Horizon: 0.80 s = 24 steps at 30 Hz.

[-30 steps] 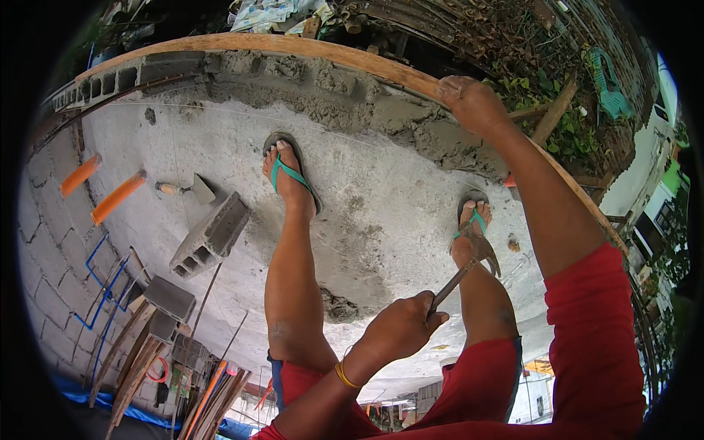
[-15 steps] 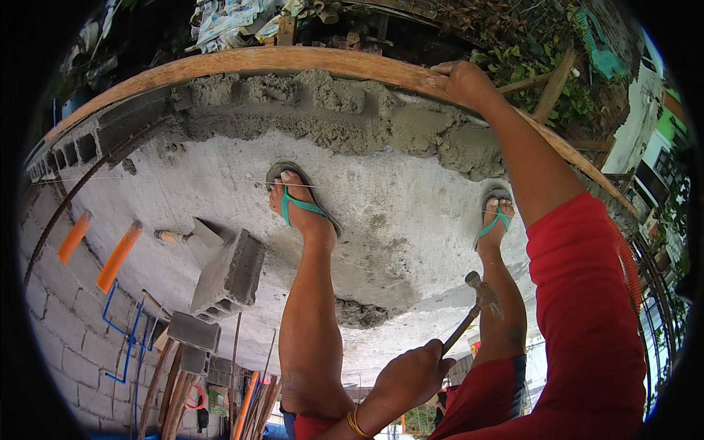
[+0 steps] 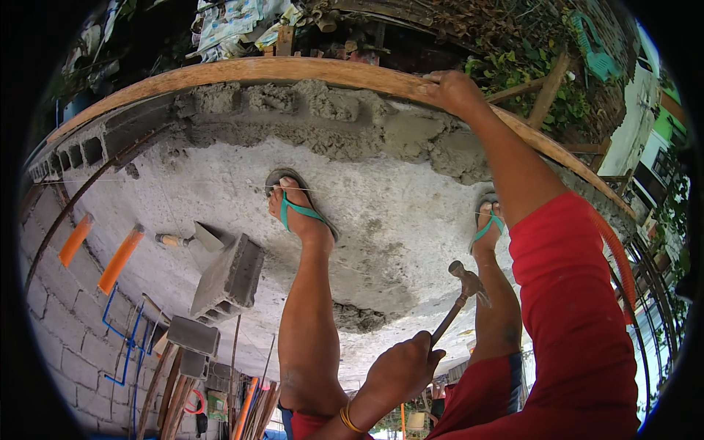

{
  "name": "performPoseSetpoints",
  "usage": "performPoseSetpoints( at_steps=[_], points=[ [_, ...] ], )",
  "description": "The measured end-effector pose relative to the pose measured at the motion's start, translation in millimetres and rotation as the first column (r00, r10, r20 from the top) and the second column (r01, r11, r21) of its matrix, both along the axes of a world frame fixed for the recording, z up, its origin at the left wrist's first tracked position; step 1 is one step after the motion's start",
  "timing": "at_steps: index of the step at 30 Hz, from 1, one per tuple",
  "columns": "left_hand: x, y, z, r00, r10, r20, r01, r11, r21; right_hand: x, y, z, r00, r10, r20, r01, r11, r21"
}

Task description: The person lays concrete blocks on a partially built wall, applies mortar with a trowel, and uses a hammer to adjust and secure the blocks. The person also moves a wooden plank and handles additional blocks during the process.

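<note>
Left hand (image 3: 400, 370): fingers clamped round handle of hammer (image 3: 460, 295), its head raised in front of right leg (image 3: 500, 312). Right hand (image 3: 457, 95) rests on long wooden plank (image 3: 293, 70) beside rough mortar (image 3: 334, 103); underside hidden, cannot tell whether fingers close on it.

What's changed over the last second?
The hammer, held in the left hand, has moved down the picture, its head now below the right foot. The view shifted too, putting the wooden board lower in frame. Nothing grasped or released; the right hand stays on the board.
</note>
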State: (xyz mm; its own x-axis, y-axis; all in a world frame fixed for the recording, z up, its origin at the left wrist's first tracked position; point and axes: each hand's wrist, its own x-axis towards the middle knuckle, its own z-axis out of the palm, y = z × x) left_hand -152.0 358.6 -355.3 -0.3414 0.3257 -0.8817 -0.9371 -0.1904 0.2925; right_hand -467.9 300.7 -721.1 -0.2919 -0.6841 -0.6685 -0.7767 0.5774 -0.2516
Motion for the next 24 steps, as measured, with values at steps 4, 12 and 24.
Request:
performPoseSetpoints(
  at_steps=[4,12,24],
  points=[
    [3.1,6.4,-1.6,1.000,-0.021,0.003,0.021,1.000,-0.022,-2.1,-7.3,4.3,0.998,-0.050,0.039,0.049,0.999,0.007],
    [6.6,32.5,-4.6,0.999,-0.029,-0.013,0.027,0.990,-0.141,34.4,-1.7,79.2,0.984,-0.173,0.046,0.162,0.971,0.176],
    [-9.9,38.7,-5.1,0.993,0.050,-0.105,-0.063,0.990,-0.123,79.3,107.4,337.5,0.590,-0.552,0.589,0.793,0.532,-0.297]
  ],
)
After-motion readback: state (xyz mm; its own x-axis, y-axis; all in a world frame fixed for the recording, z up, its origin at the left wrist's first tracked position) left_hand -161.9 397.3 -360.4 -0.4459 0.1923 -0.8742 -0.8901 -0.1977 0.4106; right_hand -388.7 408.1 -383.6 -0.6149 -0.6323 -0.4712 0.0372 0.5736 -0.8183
